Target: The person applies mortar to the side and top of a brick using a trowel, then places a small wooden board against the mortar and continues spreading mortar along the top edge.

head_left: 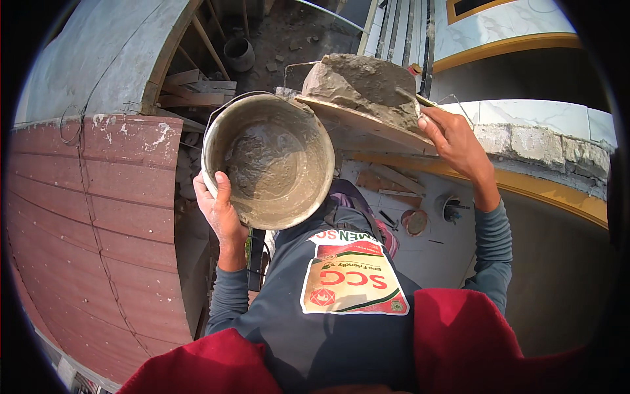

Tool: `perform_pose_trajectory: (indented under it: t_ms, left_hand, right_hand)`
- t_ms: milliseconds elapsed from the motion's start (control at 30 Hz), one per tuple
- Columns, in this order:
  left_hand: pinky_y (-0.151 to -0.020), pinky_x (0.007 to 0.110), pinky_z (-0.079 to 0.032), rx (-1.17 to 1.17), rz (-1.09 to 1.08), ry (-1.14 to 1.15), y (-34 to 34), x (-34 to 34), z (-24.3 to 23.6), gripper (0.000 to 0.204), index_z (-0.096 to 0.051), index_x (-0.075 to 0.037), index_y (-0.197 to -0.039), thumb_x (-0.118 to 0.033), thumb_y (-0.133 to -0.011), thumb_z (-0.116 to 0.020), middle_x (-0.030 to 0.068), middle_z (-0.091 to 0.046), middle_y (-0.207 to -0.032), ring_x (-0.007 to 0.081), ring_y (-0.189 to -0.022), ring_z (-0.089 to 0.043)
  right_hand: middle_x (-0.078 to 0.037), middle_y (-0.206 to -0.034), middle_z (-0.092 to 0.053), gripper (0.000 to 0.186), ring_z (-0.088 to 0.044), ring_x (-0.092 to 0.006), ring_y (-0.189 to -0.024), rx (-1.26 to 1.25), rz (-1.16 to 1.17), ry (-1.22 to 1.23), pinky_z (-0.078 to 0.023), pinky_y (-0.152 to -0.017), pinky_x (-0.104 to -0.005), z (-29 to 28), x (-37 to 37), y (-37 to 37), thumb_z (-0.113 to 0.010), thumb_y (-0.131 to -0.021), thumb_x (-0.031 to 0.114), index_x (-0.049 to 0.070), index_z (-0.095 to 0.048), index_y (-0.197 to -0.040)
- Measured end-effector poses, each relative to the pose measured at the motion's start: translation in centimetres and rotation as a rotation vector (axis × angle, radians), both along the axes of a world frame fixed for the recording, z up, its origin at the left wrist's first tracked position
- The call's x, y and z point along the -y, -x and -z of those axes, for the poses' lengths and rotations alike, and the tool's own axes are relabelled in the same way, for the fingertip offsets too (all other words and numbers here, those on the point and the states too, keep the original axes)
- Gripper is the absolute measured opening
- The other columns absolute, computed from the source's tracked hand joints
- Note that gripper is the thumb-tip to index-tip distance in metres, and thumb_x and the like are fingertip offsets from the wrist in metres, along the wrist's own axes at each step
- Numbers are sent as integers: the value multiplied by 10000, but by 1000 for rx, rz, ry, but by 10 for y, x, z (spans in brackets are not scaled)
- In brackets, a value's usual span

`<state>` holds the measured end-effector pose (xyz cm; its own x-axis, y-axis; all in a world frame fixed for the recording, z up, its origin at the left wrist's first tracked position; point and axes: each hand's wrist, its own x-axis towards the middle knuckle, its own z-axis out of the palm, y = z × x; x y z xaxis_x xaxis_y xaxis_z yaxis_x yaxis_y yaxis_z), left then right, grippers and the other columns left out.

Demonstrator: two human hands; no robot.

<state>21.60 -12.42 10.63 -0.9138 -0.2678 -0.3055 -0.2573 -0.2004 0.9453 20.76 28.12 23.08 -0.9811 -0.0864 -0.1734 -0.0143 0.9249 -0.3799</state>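
Note:
My left hand (220,209) grips the lower left rim of a bucket (308,190), tilted so that its inside shows. Wet grey mortar (262,152) coats its bottom and walls. At the right, my right hand (456,138) is closed round the handle of a trowel (416,107). The trowel's blade cannot be made out against a mound of wet mortar (374,82). That mound rests on a wooden board (367,123) just beyond the bucket.
Left lies a reddish-brown corrugated roof (98,230) with a cable across it. A rough wall edge (545,148) runs to the right. Far below are a round concrete pipe (239,54), a tool-filled bucket (450,209) and a reddish container (414,222).

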Motion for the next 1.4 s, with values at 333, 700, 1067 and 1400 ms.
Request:
perform_pose_trajectory:
  t_ms: [333, 700, 1067, 1400]
  left_hand:
    - [-880, 298, -439, 7, 31, 67, -1, 6, 1, 269, -542, -70, -1144, -308, -1056, -632, 7, -540, -1031, 112, -945, -509]
    - [-865, 310, -456, -6, 36, 23, 1, 3, -2, 283, -535, -68, -1137, -316, -1052, -640, 15, -547, -1030, 117, -931, -518]
    - [-871, 307, -450, 20, 15, 26, -1, 3, -4, 291, -534, -69, -1128, -326, -1048, -646, 14, -539, -1031, 116, -937, -515]
    - [-887, 310, -446, 15, 44, 45, 2, 4, -1, 297, -538, -71, -1130, -335, -1047, -646, 14, -541, -1046, 119, -956, -517]
  right_hand:
    - [-110, -919, -644, 288, -693, -332, -778, -317, 12, -344, -574, -645, -436, 54, 14, -12, -691, -972, 262, 75, -651, -1186]
    - [-111, -918, -641, 289, -683, -333, -750, -348, 54, -259, -559, -622, -429, 53, 18, -21, -727, -950, 235, 64, -674, -1177]
    - [-114, -888, -625, 282, -687, -338, -766, -299, 95, -318, -570, -626, -453, 54, 22, -22, -702, -962, 262, 81, -662, -1175]
    - [-99, -932, -636, 304, -687, -301, -846, -367, 31, -356, -563, -687, -427, 61, 7, -14, -749, -911, 217, 95, -670, -1178]
